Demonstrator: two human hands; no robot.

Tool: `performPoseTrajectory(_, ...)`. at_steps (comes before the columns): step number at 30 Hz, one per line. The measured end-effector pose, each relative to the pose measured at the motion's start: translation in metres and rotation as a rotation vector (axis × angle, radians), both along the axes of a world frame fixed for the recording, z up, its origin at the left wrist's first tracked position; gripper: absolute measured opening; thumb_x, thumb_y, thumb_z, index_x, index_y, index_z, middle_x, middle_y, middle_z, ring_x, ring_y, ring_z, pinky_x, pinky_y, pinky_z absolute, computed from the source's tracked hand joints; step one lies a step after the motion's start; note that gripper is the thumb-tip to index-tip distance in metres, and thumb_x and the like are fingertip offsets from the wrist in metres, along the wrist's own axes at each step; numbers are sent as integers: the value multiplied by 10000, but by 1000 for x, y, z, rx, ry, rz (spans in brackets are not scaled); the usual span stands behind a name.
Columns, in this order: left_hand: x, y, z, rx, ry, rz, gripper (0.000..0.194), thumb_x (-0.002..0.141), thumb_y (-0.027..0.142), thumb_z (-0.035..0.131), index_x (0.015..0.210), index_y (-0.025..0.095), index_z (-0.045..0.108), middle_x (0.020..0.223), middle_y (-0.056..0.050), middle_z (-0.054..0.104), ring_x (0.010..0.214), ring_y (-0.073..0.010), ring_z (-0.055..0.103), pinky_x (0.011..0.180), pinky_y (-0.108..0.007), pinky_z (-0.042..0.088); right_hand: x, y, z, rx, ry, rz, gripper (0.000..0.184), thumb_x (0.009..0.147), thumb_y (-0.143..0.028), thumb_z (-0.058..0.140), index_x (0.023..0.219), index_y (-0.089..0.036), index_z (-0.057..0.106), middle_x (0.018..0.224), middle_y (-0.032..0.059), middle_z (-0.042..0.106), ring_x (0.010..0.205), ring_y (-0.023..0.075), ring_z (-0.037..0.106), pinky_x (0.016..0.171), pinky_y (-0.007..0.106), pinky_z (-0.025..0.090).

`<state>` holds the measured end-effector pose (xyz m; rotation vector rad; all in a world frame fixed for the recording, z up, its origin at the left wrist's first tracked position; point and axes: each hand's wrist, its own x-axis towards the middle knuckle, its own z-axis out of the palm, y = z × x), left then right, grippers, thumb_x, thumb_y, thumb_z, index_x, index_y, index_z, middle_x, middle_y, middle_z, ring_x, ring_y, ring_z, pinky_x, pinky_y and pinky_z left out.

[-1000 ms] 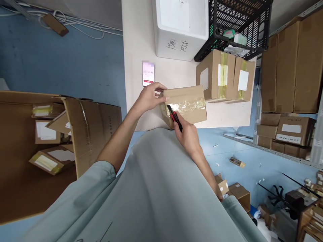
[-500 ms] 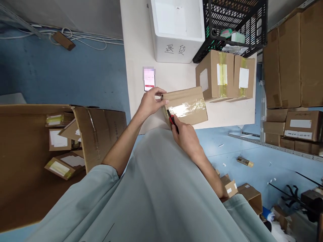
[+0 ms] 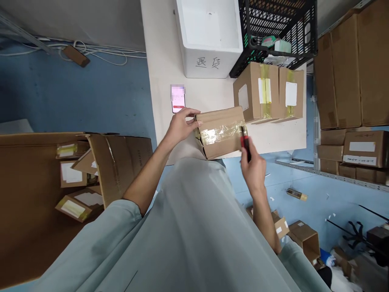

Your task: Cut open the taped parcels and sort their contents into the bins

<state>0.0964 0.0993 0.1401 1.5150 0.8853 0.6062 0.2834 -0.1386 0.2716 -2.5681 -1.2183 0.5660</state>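
A brown cardboard box [image 3: 223, 148] with a strip of shiny clear tape along its top lies at the front edge of the white table [image 3: 209, 95]. My left hand [image 3: 182, 123] grips the box's left end, thumb on top and fingers at the far corner. In my right hand [image 3: 253, 162] is a red and black utility knife [image 3: 246, 146], closed in the fingers. Its tip is at the right end of the taped top; whether it touches cannot be made out. A phone [image 3: 178, 98] with a lit screen lies just beyond my left hand.
Two taped, labelled boxes [image 3: 257, 89] stand at the table's right, before a black plastic crate [image 3: 276, 36] and a white foam box [image 3: 209, 52]. A large open carton [image 3: 121, 162] holding parcels is at left. Shelves with boxes [image 3: 361, 148] stand at right.
My right hand has moved the knife from the box's left end to its right end. My left hand keeps its hold. The left end's edge now looks slightly parted.
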Motion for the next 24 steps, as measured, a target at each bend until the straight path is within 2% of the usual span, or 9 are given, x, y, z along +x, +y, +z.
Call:
performPoseTrajectory(3, 2, 10, 7, 34, 39, -38, 411, 895, 304, 806, 1292, 206, 777, 1362, -105, 728, 1312, -302, 706, 1170, -541, 641, 26, 3, -18, 65, -127, -114, 640, 1187, -414, 346, 1751, -153, 496, 1418, 210, 813, 1104, 312, 847, 931, 386, 644)
performPoseTrajectory(6, 11, 9, 27, 183, 119, -77, 430, 946, 254, 728, 1374, 228, 767, 1445, -104, 733, 1391, -316, 680, 1256, -576, 571, 33, 1, -29, 42, -105, -134, 657, 1174, -421, 369, 1746, -123, 495, 1376, 221, 829, 1112, 329, 849, 980, 421, 645)
performPoseTrajectory(9, 37, -15, 50, 409, 153, -184, 442, 1013, 237, 662, 1444, 278, 749, 1607, -79, 676, 1576, -356, 554, 1361, -659, 434, 32, -4, -32, 17, -91, -144, 660, 1164, -410, 387, 1736, -104, 507, 1391, 238, 819, 1183, 342, 840, 1012, 425, 637)
performPoseTrajectory(12, 75, -53, 62, 548, 142, -398, 445, 1072, 270, 609, 1500, 278, 729, 1678, -84, 635, 1690, -384, 430, 1407, -702, 337, 34, -7, -29, 35, -79, -129, 643, 1164, -394, 382, 1735, -130, 517, 1493, 223, 774, 1292, 321, 806, 1035, 403, 633)
performPoseTrajectory(14, 99, -75, 61, 599, 160, -485, 488, 1088, 252, 564, 1557, 235, 699, 1697, -126, 619, 1706, -397, 411, 1427, -707, 290, 37, -7, -24, 44, -82, -113, 634, 1166, -382, 373, 1733, -143, 524, 1551, 212, 742, 1315, 302, 795, 1045, 391, 630)
performPoseTrajectory(17, 119, -90, 51, 630, 224, -491, 520, 1094, 204, 509, 1582, 208, 688, 1663, -150, 650, 1694, -402, 437, 1433, -717, 264, 41, -4, -15, 10, -89, -98, 626, 1168, -364, 365, 1734, -154, 532, 1585, 205, 717, 1274, 289, 809, 1035, 371, 627)
performPoseTrajectory(20, 120, -90, 43, 640, 254, -466, 512, 1103, 196, 494, 1568, 234, 707, 1627, -131, 685, 1672, -393, 474, 1430, -723, 267, 43, 1, -9, -48, -85, -66, 605, 1170, -335, 387, 1725, -160, 549, 1561, 187, 739, 1263, 289, 814, 1024, 348, 619)
performPoseTrajectory(24, 116, -87, 41, 635, 245, -459, 488, 1121, 224, 492, 1550, 241, 723, 1626, -124, 690, 1657, -389, 499, 1428, -717, 278, 44, 10, -6, -131, -89, -24, 585, 1170, -299, 423, 1729, -178, 547, 1519, 162, 772, 1256, 303, 816, 1010, 346, 611)
